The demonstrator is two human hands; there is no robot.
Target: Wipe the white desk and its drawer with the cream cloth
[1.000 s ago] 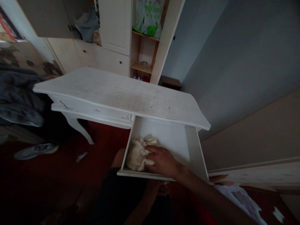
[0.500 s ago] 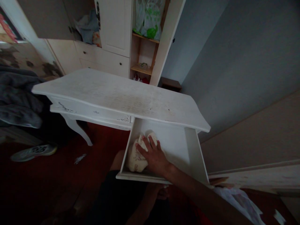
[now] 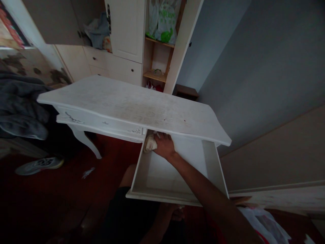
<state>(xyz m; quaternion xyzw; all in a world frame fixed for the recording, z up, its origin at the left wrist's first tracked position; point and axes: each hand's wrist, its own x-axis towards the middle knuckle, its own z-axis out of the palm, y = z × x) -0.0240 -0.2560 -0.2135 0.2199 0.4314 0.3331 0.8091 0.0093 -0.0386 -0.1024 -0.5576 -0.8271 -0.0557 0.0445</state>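
My right hand [image 3: 164,145] presses a bunched cream cloth with a brown print [image 3: 150,144] into the far left corner of a pulled-out white drawer [image 3: 175,179]. Its fingers are closed over the cloth, part of which the hand hides. Below the drawer front, by my lap, my left hand [image 3: 177,213] is in deep shadow with its fingers curled. A small pale bit shows at its fingertips, too dark to name. The drawer sits in the right side of a white desk [image 3: 114,96] with a stained top.
Behind the desk stands a white wardrobe [image 3: 127,30] with an open door and plastic bags [image 3: 165,25] on a shelf. On the left are a grey garment [image 3: 22,105] and a shoe [image 3: 39,166]. A white bag [image 3: 264,222] lies at lower right.
My right hand has pushed the cloth from the drawer's front left to its back left corner, bunching it smaller. The view has shifted slightly; my left hand stays below the drawer.
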